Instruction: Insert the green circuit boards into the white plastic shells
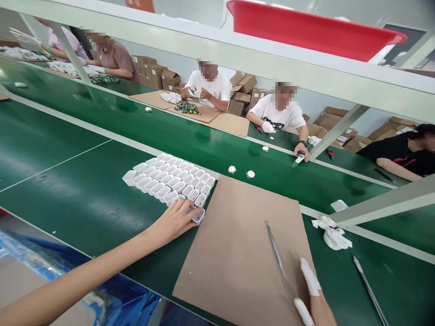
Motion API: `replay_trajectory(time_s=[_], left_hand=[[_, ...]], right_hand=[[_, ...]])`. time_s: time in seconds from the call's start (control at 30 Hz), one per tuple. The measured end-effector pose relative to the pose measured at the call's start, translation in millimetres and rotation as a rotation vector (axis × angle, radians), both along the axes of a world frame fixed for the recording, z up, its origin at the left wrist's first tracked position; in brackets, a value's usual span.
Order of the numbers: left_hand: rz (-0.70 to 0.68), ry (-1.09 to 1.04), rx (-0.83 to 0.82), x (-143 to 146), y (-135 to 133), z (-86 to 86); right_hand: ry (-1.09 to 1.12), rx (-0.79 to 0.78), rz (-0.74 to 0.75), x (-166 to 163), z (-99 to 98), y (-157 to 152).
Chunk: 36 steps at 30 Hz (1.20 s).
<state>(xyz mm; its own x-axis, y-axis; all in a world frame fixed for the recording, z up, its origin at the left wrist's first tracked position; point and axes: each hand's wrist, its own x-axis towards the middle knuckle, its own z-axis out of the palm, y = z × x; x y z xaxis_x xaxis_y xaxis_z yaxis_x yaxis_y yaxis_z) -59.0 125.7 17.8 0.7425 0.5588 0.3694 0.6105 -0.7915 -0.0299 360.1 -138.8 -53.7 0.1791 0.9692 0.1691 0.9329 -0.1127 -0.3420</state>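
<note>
Right hand (321, 303), cut off by the lower edge, lies nearest the camera; its two visible digits, in white finger covers (310, 277), stand spread apart, with nothing seen between them. Beside them a slim metal tool (274, 246) rests on a cardboard sheet (234, 244). The bare left hand (176, 219) reaches to the near right corner of a block of hollow white cases (163, 174), set in rows on the green surface (84, 194). Its grip is partly curled over the left side of the end case (198, 218); whether the walls are firmly pinched cannot be told. The end case thus lies at the left fingertips, just beside the cardboard's edge and well apart from the right grip. The step in hand is judged to be either setting this case down or taking it up, a single view not separating the two. Accordingly, the next move would call for a clean release that leaves the neighbouring cases undisturbed, or a light pinch on opposite walls and a straight lift.
</note>
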Motion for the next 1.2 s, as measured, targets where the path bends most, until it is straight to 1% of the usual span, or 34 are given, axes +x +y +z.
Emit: replay_trajectory(time_s=[0.07, 0.1, 0.17, 0.2, 0.23, 0.27, 0.37, 0.43, 0.47, 0.53, 0.6, 0.67, 0.73, 0.77, 0.83, 0.87, 0.9, 0.93, 1.0, 1.07, 1.13, 1.2], left_hand=[[0.007, 0.015, 0.003, 1, 3, 1.4], [0.01, 0.029, 0.011, 1, 4, 1.8], [0.008, 0.06, 0.027, 1, 5, 2.1], [0.004, 0.074, 0.026, 0, 5, 2.1], [0.0, 0.086, 0.019, 0, 6, 2.1], [-0.003, 0.093, 0.005, 0, 7, 2.1], [0.002, 0.103, -0.041, -1, 11, 2.6], [-0.009, 0.1, -0.069, -1, 15, 4.6], [-0.016, 0.089, -0.082, -1, 16, 6.8], [-0.028, 0.04, -0.109, -2, 14, 15.0], [-0.044, -0.047, -0.169, 1, 9, 28.3], [-0.092, -0.162, -0.311, 10, 0, 44.3], [-0.162, -0.315, -0.535, 29, -8, 57.7], [-0.175, -0.4, -0.669, 42, -10, 61.8], [-0.272, -0.591, -0.913, 71, -11, 63.0], [-0.311, -0.686, -1.015, 85, -10, 60.5], [-0.338, -0.778, -1.083, 98, -8, 56.5], [-0.332, -0.882, -1.115, 109, -5, 51.5], [-0.263, -1.081, -1.128, 123, -1, 41.1], [-0.21, -1.167, -1.135, 127, 3, 32.1], [-0.19, -1.177, -1.16, 125, 3, 25.6], [-0.165, -1.176, -1.169, 122, 2, 21.2]], right_hand=[[-0.05, 0.001, 0.041, -3, 3.3, 12], [-0.078, 0.009, 0.064, 0, 8.1, 21], [-0.13, 0.084, 0.129, 10, 24.1, 46], [-0.151, 0.128, 0.164, 16, 35.0, 64], [-0.161, 0.19, 0.225, 21, 47.2, 88], [-0.165, 0.216, 0.273, 25, 59.8, 117], [-0.165, 0.078, 0.323, 29, 91.2, 221], [-0.158, 0.035, 0.329, 27, 101.4, 289], [-0.155, 0.009, 0.33, 26, 103.5, 318], [-0.149, -0.045, 0.327, 22, 104.5, 358], [-0.145, -0.084, 0.315, 18, 105.0, 375], [-0.141, -0.099, 0.3, 16, 107.6, 374], [-0.139, -0.098, 0.285, 11, 111.9, 358], [-0.14, -0.098, 0.279, 7, 114.0, 346], [-0.145, -0.101, 0.273, -9, 116.4, 316], [-0.149, -0.105, 0.275, -20, 116.2, 298], [-0.156, -0.112, 0.282, -33, 115.0, 278], [-0.165, -0.119, 0.293, -49, 112.7, 258], [-0.196, -0.141, 0.322, -79, 105.9, 219], [-0.232, -0.163, 0.342, -103, 98.2, 186], [-0.26, -0.162, 0.358, -111, 92.7, 165], [-0.272, -0.118, 0.429, -105, 90.4, 156]])
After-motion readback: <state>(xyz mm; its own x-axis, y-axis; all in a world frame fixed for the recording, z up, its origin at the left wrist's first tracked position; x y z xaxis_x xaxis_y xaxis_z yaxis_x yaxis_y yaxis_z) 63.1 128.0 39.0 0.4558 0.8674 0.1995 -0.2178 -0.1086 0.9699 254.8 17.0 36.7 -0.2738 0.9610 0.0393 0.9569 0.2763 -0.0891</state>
